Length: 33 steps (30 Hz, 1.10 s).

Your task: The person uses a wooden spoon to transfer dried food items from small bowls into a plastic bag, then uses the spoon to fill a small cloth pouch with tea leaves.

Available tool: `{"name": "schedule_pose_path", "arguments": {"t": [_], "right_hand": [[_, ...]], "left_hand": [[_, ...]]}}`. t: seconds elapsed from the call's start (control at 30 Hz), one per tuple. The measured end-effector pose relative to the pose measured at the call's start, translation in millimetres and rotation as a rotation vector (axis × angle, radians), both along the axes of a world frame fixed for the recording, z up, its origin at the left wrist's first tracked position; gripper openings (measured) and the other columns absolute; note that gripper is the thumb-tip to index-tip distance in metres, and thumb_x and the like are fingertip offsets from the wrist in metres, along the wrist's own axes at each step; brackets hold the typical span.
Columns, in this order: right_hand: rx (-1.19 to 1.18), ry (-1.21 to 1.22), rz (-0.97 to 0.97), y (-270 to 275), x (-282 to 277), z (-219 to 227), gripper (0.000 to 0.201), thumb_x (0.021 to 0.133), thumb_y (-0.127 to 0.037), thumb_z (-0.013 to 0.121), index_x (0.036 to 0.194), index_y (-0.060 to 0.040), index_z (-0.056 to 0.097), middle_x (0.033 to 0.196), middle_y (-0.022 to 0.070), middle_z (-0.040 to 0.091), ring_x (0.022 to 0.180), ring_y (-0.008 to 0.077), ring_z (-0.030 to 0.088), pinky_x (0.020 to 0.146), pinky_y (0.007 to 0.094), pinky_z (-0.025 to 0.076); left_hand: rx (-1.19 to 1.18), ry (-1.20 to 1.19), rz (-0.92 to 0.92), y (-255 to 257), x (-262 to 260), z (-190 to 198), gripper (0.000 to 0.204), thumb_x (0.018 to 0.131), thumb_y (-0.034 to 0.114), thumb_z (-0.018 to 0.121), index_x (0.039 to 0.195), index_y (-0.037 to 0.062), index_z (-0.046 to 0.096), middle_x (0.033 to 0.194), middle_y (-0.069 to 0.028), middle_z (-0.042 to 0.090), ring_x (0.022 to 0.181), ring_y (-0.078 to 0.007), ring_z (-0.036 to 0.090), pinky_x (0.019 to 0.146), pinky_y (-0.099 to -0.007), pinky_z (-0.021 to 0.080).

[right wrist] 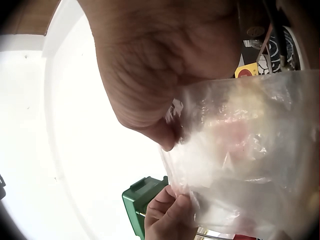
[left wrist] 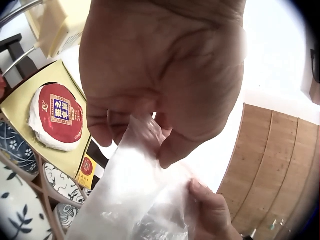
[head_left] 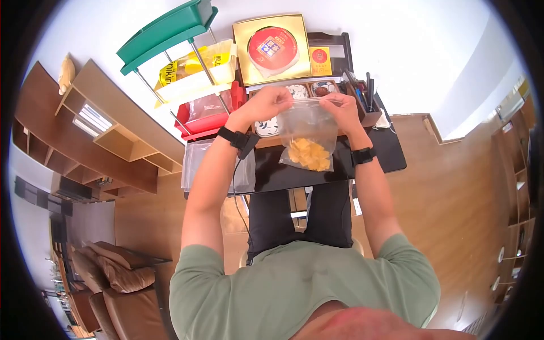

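Note:
A clear zip-top plastic bag (head_left: 306,122) hangs upright over the black table, with yellow chip-like pieces (head_left: 309,154) gathered at its bottom. My left hand (head_left: 273,103) pinches the bag's top edge at the left corner. At the opposite corner, thumb and fingers of my right hand (head_left: 343,111) pinch the same edge. The left wrist view shows the bag's corner (left wrist: 145,132) gathered between the left thumb and fingers. In the right wrist view, the right thumb presses on the bag's film (right wrist: 225,145), and the left hand (right wrist: 170,215) grips farther along the edge.
Behind the bag stands a wooden divided box with patterned cups (head_left: 266,127). A gold box with a red round cake (head_left: 273,50) leans at the back. Left are a green-topped rack (head_left: 170,34), a red tray (head_left: 209,122) and flat plastic bags (head_left: 218,167). Pens (head_left: 369,90) stand right.

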State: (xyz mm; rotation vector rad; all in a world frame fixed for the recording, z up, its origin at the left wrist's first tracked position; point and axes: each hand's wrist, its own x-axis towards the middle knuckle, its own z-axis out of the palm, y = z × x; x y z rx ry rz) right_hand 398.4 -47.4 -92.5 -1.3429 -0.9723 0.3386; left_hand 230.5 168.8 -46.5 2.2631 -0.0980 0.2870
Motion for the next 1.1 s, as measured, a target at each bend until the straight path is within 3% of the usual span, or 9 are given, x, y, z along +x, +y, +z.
{"name": "schedule_pose_path", "arguments": {"t": [0.23,0.43,0.5,0.7,0.8,0.83,0.93,1.0,1.1], "right_hand": [[0.021,0.076,0.033,4,12,-11,0.017,0.090,-0.012,0.075,0.098,0.0025,0.076,0.088,0.0025,0.074,0.081,0.0083,0.064,0.077,0.0253,0.052],[0.038,0.064,0.031,14,19,-20,0.019,0.090,-0.012,0.075,0.100,0.0040,0.076,0.090,0.0037,0.074,0.083,0.0095,0.065,0.078,0.0253,0.052],[0.010,0.095,0.064,10,9,-11,0.021,0.090,-0.014,0.075,0.102,0.0036,0.077,0.091,0.0031,0.074,0.084,0.0090,0.065,0.078,0.0251,0.052],[0.055,0.075,0.049,10,17,-22,0.025,0.093,-0.018,0.075,0.109,0.0012,0.076,0.093,-0.0006,0.072,0.080,0.0049,0.058,0.074,0.0209,0.047],[-0.006,0.067,0.050,9,19,-19,0.023,0.092,-0.016,0.074,0.107,0.0020,0.076,0.096,0.0023,0.074,0.085,0.0081,0.064,0.079,0.0247,0.051],[0.008,0.054,0.039,9,21,-16,0.023,0.092,-0.016,0.074,0.107,0.0020,0.076,0.096,0.0023,0.074,0.085,0.0081,0.064,0.079,0.0247,0.051],[-0.012,0.138,0.178,9,27,-18,0.023,0.093,-0.016,0.072,0.106,0.0026,0.076,0.099,0.0026,0.072,0.087,0.0092,0.063,0.081,0.0261,0.049],[-0.011,0.134,0.141,13,32,-24,0.023,0.093,-0.016,0.072,0.106,0.0026,0.076,0.097,0.0025,0.072,0.086,0.0096,0.062,0.080,0.0267,0.049],[0.036,0.176,0.102,8,7,-4,0.021,0.096,-0.017,0.070,0.100,0.0034,0.074,0.085,-0.0015,0.065,0.078,0.0058,0.053,0.072,0.0217,0.042]], "left_hand": [[-0.103,0.008,0.070,20,-10,-9,0.009,0.096,0.009,0.067,0.094,0.0002,0.067,0.084,0.0037,0.064,0.076,-0.0028,0.055,0.067,-0.0225,0.046],[-0.071,-0.035,0.275,19,-26,1,0.023,0.088,0.016,0.080,0.076,-0.0002,0.069,0.066,0.0013,0.064,0.062,-0.0037,0.056,0.057,-0.0242,0.046],[-0.023,-0.023,0.309,14,-33,8,0.024,0.087,0.017,0.082,0.076,-0.0005,0.070,0.069,0.0003,0.066,0.064,-0.0049,0.058,0.058,-0.0243,0.047],[0.013,-0.059,0.272,19,-37,4,0.025,0.083,0.019,0.084,0.075,0.0011,0.070,0.065,0.0021,0.063,0.058,-0.0039,0.054,0.053,-0.0223,0.042],[-0.062,-0.045,0.292,16,-41,8,0.023,0.085,0.017,0.083,0.076,0.0015,0.069,0.065,0.0028,0.063,0.058,-0.0037,0.054,0.052,-0.0217,0.042],[-0.088,0.003,0.275,18,-40,6,0.021,0.088,0.017,0.081,0.080,0.0021,0.068,0.073,0.0028,0.066,0.067,-0.0042,0.057,0.061,-0.0232,0.046],[-0.180,-0.060,0.204,23,-40,-6,0.016,0.090,0.015,0.078,0.086,0.0020,0.069,0.080,0.0031,0.068,0.072,-0.0037,0.058,0.065,-0.0228,0.047],[-0.219,-0.019,0.236,22,-43,-6,0.015,0.092,0.015,0.075,0.094,0.0010,0.071,0.083,0.0021,0.069,0.077,-0.0045,0.060,0.071,-0.0230,0.049],[-0.058,-0.117,0.277,16,-40,-5,0.020,0.092,0.016,0.074,0.101,-0.0016,0.072,0.082,0.0001,0.070,0.080,-0.0071,0.062,0.075,-0.0253,0.051]]}}
